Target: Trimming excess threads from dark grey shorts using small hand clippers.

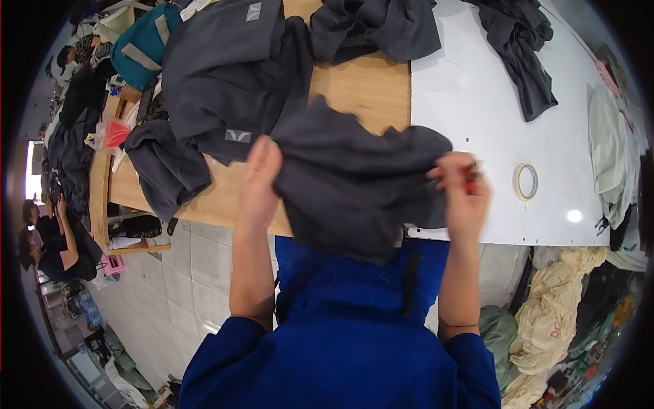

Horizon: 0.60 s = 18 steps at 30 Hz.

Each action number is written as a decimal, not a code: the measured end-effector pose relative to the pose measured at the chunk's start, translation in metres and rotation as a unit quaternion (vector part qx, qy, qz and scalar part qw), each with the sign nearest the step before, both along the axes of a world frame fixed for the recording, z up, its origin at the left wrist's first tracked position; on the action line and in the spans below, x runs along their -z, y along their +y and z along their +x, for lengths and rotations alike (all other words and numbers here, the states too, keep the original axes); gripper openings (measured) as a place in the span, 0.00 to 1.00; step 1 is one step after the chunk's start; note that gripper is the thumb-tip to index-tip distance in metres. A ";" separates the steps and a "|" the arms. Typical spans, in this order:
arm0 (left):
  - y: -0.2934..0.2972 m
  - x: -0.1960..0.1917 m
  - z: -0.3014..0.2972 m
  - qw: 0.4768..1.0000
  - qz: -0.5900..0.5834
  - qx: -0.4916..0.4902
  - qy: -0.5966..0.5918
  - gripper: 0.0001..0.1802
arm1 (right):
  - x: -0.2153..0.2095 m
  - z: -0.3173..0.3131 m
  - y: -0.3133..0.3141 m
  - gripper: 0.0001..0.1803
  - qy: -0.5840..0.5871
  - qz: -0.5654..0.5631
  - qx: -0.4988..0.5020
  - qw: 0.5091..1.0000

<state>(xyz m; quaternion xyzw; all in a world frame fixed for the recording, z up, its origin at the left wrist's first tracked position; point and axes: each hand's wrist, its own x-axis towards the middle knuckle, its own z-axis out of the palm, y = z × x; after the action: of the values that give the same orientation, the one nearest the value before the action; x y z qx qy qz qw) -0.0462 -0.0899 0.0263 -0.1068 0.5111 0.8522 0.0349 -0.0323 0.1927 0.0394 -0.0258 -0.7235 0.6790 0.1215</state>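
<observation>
A dark grey garment is stretched between my two hands above the table's front edge, its folds blurred by motion. My left hand grips its left side, thumb on top. At the right side my right hand is closed on the cloth's edge. A small red thing also sits in that hand; its kind is too blurred to tell. The garment's lower part hangs in front of my blue top.
Dark grey garments with light patches are piled on the wooden table at left. More dark cloth lies on the white table, near a tape roll. Cream fabric is heaped at right. Another person is far left.
</observation>
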 end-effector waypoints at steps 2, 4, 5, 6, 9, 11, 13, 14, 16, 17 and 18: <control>0.006 -0.044 -0.005 0.995 -0.012 0.009 0.095 0.14 | -0.005 -0.007 0.023 0.06 0.068 -0.069 0.073 0.993; 0.018 -0.054 -0.004 0.965 -0.103 0.096 0.221 0.18 | -0.009 -0.012 0.037 0.08 0.076 -0.156 0.119 0.978; 0.033 -0.059 -0.004 0.930 -0.160 0.133 0.304 0.21 | -0.009 -0.011 0.039 0.08 0.078 -0.156 0.115 0.978; 0.034 -0.059 -0.009 0.832 -0.313 0.264 0.375 0.25 | -0.009 -0.006 0.040 0.10 0.037 -0.181 0.120 0.975; 0.069 -0.052 0.011 0.666 -0.462 0.531 0.247 0.29 | 0.005 0.010 0.036 0.15 -0.062 -0.183 0.130 0.972; 0.070 -0.027 0.021 0.656 -0.506 0.505 0.242 0.30 | 0.016 0.018 0.029 0.16 -0.134 -0.161 0.134 0.968; 0.061 -0.020 0.021 0.675 -0.504 0.495 0.216 0.29 | 0.028 0.027 0.026 0.15 -0.167 -0.142 0.121 0.968; 0.054 -0.019 0.021 0.737 -0.440 0.482 0.175 0.28 | 0.032 0.031 0.025 0.14 -0.183 -0.130 0.111 0.968; 0.043 -0.021 0.022 0.792 -0.374 0.465 0.131 0.26 | 0.038 0.033 0.026 0.15 -0.199 -0.114 0.070 0.971; 0.039 -0.025 0.024 0.790 -0.413 0.438 0.115 0.23 | 0.041 0.033 0.025 0.14 -0.199 -0.083 0.061 0.974; 0.037 -0.029 0.027 0.786 -0.452 0.409 0.099 0.21 | 0.043 0.032 0.023 0.14 -0.200 -0.053 0.051 0.977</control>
<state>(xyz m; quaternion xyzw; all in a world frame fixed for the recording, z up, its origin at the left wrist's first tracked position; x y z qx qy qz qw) -0.0187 -0.0528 0.0554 0.1936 0.8343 0.4354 0.2771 -0.0002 0.2159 -0.0040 -0.2041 -0.6940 0.6904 0.0075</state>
